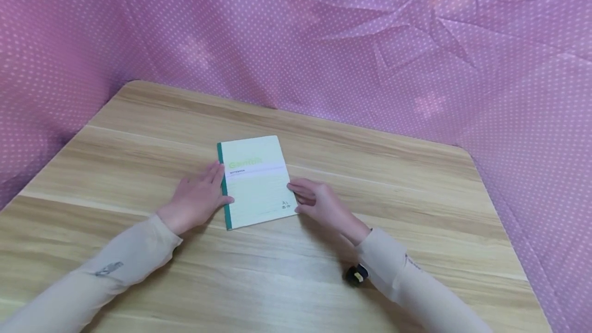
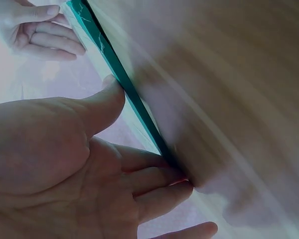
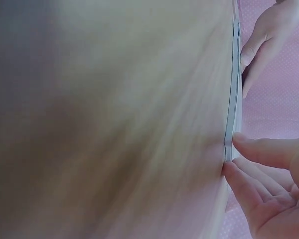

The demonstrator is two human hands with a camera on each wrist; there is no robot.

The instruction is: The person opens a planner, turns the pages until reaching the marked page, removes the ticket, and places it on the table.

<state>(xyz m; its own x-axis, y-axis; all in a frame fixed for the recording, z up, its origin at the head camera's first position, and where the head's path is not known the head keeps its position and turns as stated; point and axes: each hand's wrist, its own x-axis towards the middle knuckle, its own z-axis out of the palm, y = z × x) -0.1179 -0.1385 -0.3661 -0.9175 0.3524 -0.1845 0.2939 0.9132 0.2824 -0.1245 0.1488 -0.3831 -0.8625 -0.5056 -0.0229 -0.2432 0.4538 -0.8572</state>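
A pale green notebook with a dark green spine lies on the wooden table, cover up. Along its spine rests my left hand, fingers fairly straight against the edge and thumb tip over the cover. The left wrist view shows that hand with its thumb and fingertips apart along the green spine. On the opposite side, my right hand holds the right edge near the lower corner between bent fingers and thumb. Close up, the right thumb and forefinger meet the notebook's thin page edge.
The wood-grain table stretches around the notebook on all sides. Behind it and at both sides hangs a pink dotted cloth. A small black device sits under the right cuff.
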